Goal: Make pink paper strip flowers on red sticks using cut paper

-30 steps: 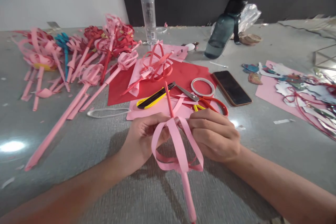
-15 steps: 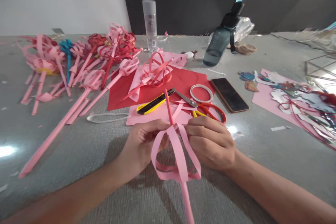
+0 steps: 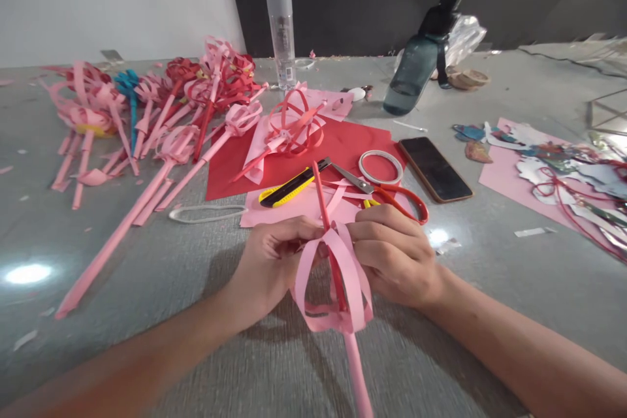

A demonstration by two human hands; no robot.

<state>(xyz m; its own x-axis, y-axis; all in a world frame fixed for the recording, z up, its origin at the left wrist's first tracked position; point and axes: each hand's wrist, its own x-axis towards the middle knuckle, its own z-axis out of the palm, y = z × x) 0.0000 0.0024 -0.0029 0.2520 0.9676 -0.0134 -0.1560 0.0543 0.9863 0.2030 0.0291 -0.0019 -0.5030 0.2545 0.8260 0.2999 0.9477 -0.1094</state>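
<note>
Both hands work a pink paper-strip flower (image 3: 337,281) on a rolled pink stem (image 3: 357,379) that points toward me. A thin red rod (image 3: 321,199) rises through its middle. My left hand (image 3: 272,261) pinches the top of the pink loops from the left, fingers closed. From the right, my right hand (image 3: 396,255) grips the same gathered strip ends, fingers curled. Just behind the hands lie a yellow utility knife (image 3: 291,186), red-handled scissors (image 3: 386,192) and a tape ring (image 3: 381,166) on pink and red paper (image 3: 353,140).
Many finished pink, red and blue paper flowers (image 3: 161,111) lie at the back left. A clear bottle (image 3: 283,36) and a dark water bottle (image 3: 416,65) stand behind. A phone (image 3: 435,170) lies right of centre. Cut scraps on pink paper (image 3: 548,166) fill the right.
The pink loops have been drawn closer together around the red rod, making the flower narrower. Both hands stayed at its top with small shifts.
</note>
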